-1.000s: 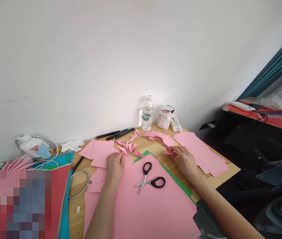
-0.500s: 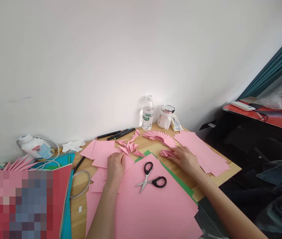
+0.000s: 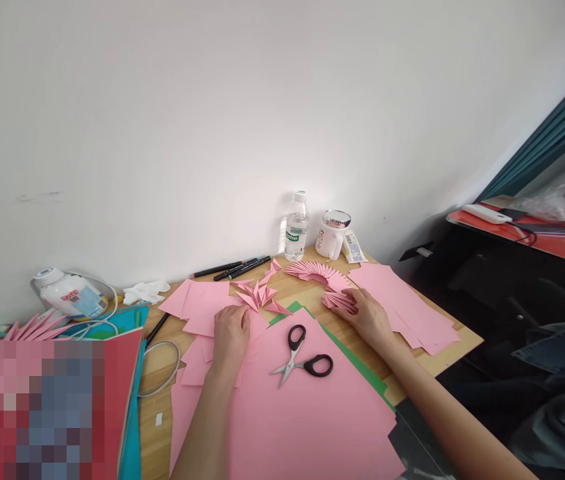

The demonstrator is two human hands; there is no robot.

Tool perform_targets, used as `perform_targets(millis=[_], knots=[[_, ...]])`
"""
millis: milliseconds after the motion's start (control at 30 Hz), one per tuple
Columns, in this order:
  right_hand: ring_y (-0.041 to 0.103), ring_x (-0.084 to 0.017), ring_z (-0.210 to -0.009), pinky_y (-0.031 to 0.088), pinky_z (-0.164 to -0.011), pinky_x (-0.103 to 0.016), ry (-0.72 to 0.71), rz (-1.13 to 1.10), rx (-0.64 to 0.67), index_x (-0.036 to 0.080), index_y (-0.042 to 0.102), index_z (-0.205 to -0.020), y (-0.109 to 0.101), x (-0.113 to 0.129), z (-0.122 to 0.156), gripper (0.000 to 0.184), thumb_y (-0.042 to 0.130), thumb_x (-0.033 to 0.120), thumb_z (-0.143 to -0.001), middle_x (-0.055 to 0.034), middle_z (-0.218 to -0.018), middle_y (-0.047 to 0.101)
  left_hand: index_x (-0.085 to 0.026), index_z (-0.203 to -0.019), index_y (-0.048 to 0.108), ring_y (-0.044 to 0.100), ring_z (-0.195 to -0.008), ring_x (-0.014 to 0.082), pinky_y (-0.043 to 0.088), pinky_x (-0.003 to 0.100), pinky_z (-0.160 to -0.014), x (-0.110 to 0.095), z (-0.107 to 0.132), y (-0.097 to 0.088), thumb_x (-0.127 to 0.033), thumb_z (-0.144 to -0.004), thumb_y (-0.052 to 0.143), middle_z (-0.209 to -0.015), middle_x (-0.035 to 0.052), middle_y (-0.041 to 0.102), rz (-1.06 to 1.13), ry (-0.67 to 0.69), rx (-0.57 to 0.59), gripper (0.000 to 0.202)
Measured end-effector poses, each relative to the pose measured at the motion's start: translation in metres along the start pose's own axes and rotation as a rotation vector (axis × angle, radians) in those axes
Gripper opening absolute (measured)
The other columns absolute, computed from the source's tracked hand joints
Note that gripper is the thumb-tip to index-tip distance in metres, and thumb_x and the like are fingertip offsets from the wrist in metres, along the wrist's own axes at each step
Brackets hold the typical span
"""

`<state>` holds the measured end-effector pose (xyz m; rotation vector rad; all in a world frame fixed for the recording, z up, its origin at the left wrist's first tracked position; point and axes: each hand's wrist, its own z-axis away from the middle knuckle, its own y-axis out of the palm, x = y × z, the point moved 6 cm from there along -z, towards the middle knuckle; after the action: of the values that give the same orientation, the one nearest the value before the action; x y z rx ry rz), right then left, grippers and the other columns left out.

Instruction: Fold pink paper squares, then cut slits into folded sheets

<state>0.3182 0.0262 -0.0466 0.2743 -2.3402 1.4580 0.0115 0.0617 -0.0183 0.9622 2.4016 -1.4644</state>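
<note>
My left hand (image 3: pixel 231 331) rests loosely curled on small pink paper sheets (image 3: pixel 202 312), its fingertips tucked out of sight. At the right, my right hand (image 3: pixel 371 320) has its thumb and fingers closed around a short row of folded pink paper pieces (image 3: pixel 337 302). Just behind that row lies a longer curved row of folded paper pieces (image 3: pixel 317 273). Loose folded pink pieces (image 3: pixel 258 293) are scattered between the hands. Black-handled scissors (image 3: pixel 302 357) lie part-open on the large pink sheets (image 3: pixel 312 427).
Green paper (image 3: pixel 357 367) shows under the large sheets. More pink sheets (image 3: pixel 397 303) lie at the right. Along the wall stand a water bottle (image 3: pixel 296 230) and a lidded white mug (image 3: pixel 332 237); pens (image 3: pixel 242 268) lie nearby. A white bottle (image 3: pixel 70 293) and cable are at the left.
My right hand has tilted and closed around the short folded row, which now stands fanned up against the long curved row. My left hand has hardly moved.
</note>
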Motion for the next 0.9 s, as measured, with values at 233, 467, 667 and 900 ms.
perform_targets(millis=[233, 467, 667, 900], knots=[[0.061, -0.024, -0.079, 0.051, -0.064, -0.034, -0.086, -0.013, -0.077, 0.019, 0.056, -0.102, -0.004, 0.007, 0.0, 0.036, 0.052, 0.047, -0.08, -0.01, -0.095, 0.055, -0.017, -0.08, 0.063, 0.061, -0.077, 0.0199, 0.044, 0.034, -0.075, 0.002, 0.0, 0.0, -0.012, -0.078, 0.042, -0.077, 0.0065, 0.068, -0.001, 0.004, -0.012, 0.022], [0.059, -0.025, -0.098, 0.054, -0.067, -0.034, -0.253, 0.0, 0.005, 0.025, 0.051, -0.117, -0.012, 0.017, 0.019, 0.032, 0.044, 0.036, -0.087, -0.009, -0.116, 0.054, -0.017, -0.077, 0.063, 0.061, -0.075, 0.0202, 0.044, 0.036, -0.075, 0.0, 0.0, 0.0, -0.013, -0.079, 0.041, -0.076, 0.0066, 0.068, 0.0, 0.018, -0.022, 0.023], [0.055, -0.025, -0.106, 0.053, -0.079, -0.038, -0.327, -0.016, 0.097, 0.03, 0.046, -0.125, -0.012, 0.024, 0.033, 0.038, 0.043, 0.038, -0.088, -0.0086, -0.119, 0.051, -0.018, -0.081, 0.063, 0.061, -0.076, 0.0201, 0.045, 0.036, -0.075, 0.005, 0.0, 0.003, -0.015, -0.079, 0.043, -0.078, 0.0065, 0.068, 0.015, 0.015, -0.038, 0.021], [0.057, -0.026, -0.097, 0.051, -0.079, -0.04, -0.277, -0.042, 0.084, 0.021, 0.045, -0.122, -0.009, 0.029, 0.022, 0.038, 0.045, 0.036, -0.087, -0.0123, -0.109, 0.055, -0.018, -0.082, 0.063, 0.061, -0.078, 0.0198, 0.045, 0.036, -0.078, 0.007, 0.001, 0.003, -0.017, -0.079, 0.042, -0.081, 0.0066, 0.068, 0.027, 0.003, -0.052, 0.022]])
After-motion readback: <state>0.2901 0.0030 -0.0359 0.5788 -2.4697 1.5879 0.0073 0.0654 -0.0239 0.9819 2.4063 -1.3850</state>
